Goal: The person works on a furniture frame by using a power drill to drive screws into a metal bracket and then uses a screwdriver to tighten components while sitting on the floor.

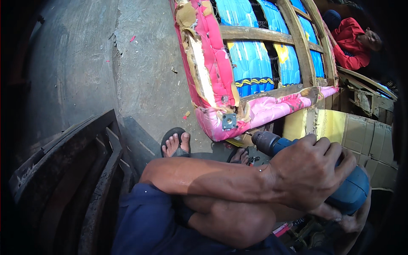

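My left hand (308,172) is wrapped over the top of a blue power drill (350,191), its forearm reaching in from the left above my knee. Below the drill's rear, my right hand (355,219) grips it, partly in shadow. The dark chuck (263,141) points left toward the near corner of a padded frame (210,76) in pink fabric. On that corner sits a small square metal plate (229,121) with a round centre. Whether the drill's tip touches the corner, I cannot tell.
Wooden slats (259,34) cross the frame over blue patterned fabric (244,55). A dark slatted metal piece (102,170) stands left on the grey floor (80,63). Flattened cardboard (365,136) lies right. A person in a red top (350,44) is at the far right.
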The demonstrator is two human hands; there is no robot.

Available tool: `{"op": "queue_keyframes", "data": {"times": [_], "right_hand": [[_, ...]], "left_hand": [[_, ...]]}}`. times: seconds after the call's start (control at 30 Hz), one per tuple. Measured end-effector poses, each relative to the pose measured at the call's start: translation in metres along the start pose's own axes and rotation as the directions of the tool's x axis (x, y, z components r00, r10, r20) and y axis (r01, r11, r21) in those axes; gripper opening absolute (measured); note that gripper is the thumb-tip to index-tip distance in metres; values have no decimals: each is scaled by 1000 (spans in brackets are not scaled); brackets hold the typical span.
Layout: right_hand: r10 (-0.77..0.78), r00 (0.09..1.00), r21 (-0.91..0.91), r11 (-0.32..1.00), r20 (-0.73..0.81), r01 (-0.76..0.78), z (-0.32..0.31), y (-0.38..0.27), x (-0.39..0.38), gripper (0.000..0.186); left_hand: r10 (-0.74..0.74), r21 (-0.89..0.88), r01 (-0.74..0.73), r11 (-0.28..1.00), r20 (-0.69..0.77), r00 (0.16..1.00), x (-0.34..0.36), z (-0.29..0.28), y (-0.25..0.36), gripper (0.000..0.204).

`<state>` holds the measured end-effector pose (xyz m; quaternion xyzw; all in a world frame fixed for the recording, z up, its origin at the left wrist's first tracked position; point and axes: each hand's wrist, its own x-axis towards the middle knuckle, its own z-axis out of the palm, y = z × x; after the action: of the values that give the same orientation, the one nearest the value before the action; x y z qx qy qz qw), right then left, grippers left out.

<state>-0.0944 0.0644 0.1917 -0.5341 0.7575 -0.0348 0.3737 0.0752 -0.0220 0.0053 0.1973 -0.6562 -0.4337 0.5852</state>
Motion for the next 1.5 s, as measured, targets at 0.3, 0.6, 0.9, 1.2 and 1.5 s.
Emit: {"op": "queue_keyframes", "data": {"times": [0.3, 0.6, 0.9, 1.2, 1.5], "right_hand": [[1, 981, -120, 993, 196, 23, -8, -33, 29, 100], [-44, 992, -97, 994, 117, 56, 1, -26, 31, 99], [-38, 997, -112, 993, 70, 45, 1, -41, 41, 104], [28, 1000, -182, 983, -9, -29, 0, -85, 73, 112], [-38, 999, -506, 861, 36, 51, 10, -111, 93, 102]], "left_hand": [[25, 80, -24, 996, -10, 1000, -17, 2, -20, 90], [0, 82, 6, 997, -70, 998, -17, -4, -25, 90], [1, 80, 7, 997, -102, 995, -15, -10, -29, 94], [-91, 52, 105, 993, -228, 970, -10, -25, -37, 100], [-55, 70, 93, 993, -423, 905, -14, -30, -45, 102]]}}
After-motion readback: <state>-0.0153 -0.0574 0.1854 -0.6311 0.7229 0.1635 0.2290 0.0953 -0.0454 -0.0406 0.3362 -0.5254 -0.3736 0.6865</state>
